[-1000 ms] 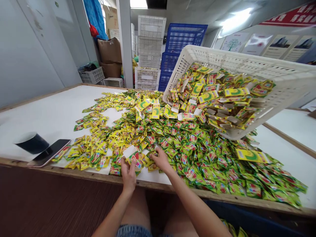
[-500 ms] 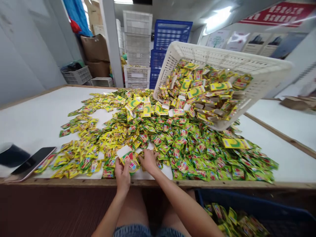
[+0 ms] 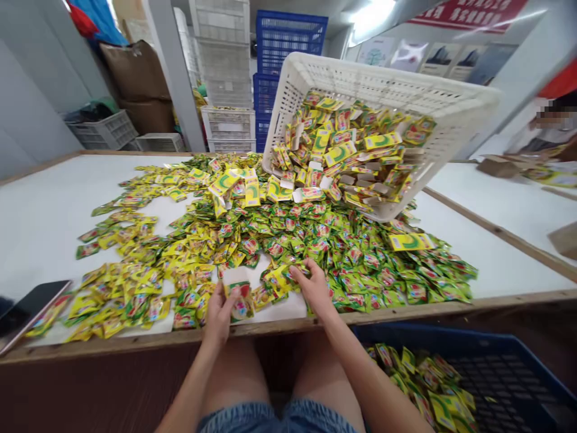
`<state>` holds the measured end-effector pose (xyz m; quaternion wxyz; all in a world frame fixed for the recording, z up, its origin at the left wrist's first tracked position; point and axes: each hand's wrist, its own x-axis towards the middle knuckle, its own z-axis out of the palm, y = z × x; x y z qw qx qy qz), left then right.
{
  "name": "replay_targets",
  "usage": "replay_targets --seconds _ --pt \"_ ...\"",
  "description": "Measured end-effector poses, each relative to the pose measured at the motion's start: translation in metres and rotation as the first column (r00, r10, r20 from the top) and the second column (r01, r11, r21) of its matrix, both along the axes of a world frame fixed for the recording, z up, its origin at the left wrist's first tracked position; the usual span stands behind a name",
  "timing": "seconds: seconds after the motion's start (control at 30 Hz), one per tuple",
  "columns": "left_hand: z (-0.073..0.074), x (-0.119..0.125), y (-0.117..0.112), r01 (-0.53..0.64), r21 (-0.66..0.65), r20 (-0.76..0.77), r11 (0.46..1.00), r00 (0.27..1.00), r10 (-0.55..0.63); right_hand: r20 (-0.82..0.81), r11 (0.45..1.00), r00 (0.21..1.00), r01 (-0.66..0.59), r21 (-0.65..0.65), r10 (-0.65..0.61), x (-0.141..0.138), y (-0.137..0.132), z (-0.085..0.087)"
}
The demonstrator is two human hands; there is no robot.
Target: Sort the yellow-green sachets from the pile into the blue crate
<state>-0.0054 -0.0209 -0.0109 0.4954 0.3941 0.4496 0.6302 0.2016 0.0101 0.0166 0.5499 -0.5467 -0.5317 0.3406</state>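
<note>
My left hand (image 3: 219,314) is closed around a small printed carton (image 3: 240,294) near the table's front edge. Its white top flap (image 3: 235,276) stands up, and a red-and-green picture shows on its face. To the right, my right hand (image 3: 315,290) pinches a small yellow-green sachet (image 3: 297,272) at the edge of the heap. Yellow sachets (image 3: 277,279) lie between the two hands. Green sachets (image 3: 360,258) spread in a thick pile on the right, and mostly yellow ones (image 3: 130,282) on the left.
A tilted white basket (image 3: 387,78) full of cartons rests on the heap at the back. A phone (image 3: 38,310) lies at the left edge. Below the table's right side stands a blue crate (image 3: 496,361) holding filled packs. Another person (image 3: 554,120) is at the far right.
My right hand has moved right, away from the carton, and now pinches a sachet at the heap's edge. My left hand still holds the carton. The view has shifted to the right.
</note>
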Motion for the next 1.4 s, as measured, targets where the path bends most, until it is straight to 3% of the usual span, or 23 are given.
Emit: replay_targets --seconds 0.1,0.2,0.37,0.57,0.77,0.87,1.03,1.23,1.4 --pt "0.005 -0.001 0.004 0.242 -0.069 0.056 0.968 0.97 -0.238 -0.041 0.992 0.991 -0.127 0.006 0.127 -0.01 -0.002 -0.002" --pt "0.006 -0.007 0.004 0.328 -0.143 0.142 0.934 0.941 -0.308 -0.024 0.994 0.994 -0.11 -0.005 0.109 -0.023 -0.002 -0.007" --pt "0.012 -0.011 0.0 0.365 -0.173 0.255 0.915 0.914 -0.316 0.082 0.998 0.995 -0.06 0.009 0.059 -0.025 -0.001 -0.013" --pt "0.014 -0.007 0.002 0.434 -0.206 0.131 0.877 0.901 -0.414 0.135 0.988 0.979 -0.155 0.001 0.154 -0.035 -0.008 -0.01" --pt "0.01 -0.006 0.002 0.364 -0.197 0.097 0.91 0.931 -0.351 0.064 0.999 0.998 -0.011 -0.032 0.013 -0.038 -0.001 -0.015" --pt "0.01 -0.003 0.002 0.366 -0.184 0.089 0.912 0.931 -0.355 0.157 0.996 0.984 -0.087 -0.021 0.089 -0.035 -0.001 -0.02" --pt "0.01 -0.002 0.004 0.377 -0.181 0.076 0.909 0.926 -0.369 0.342 0.957 0.895 -0.285 -0.055 0.286 -0.028 -0.005 -0.022" --pt "0.011 -0.002 0.004 0.365 -0.186 0.041 0.912 0.931 -0.364 0.5 0.828 0.666 -0.504 -0.246 0.554 -0.024 -0.005 -0.009" --pt "0.01 -0.001 0.004 0.355 -0.16 0.023 0.921 0.934 -0.356 0.485 0.793 0.632 -0.541 -0.281 0.604 -0.023 -0.007 -0.009"
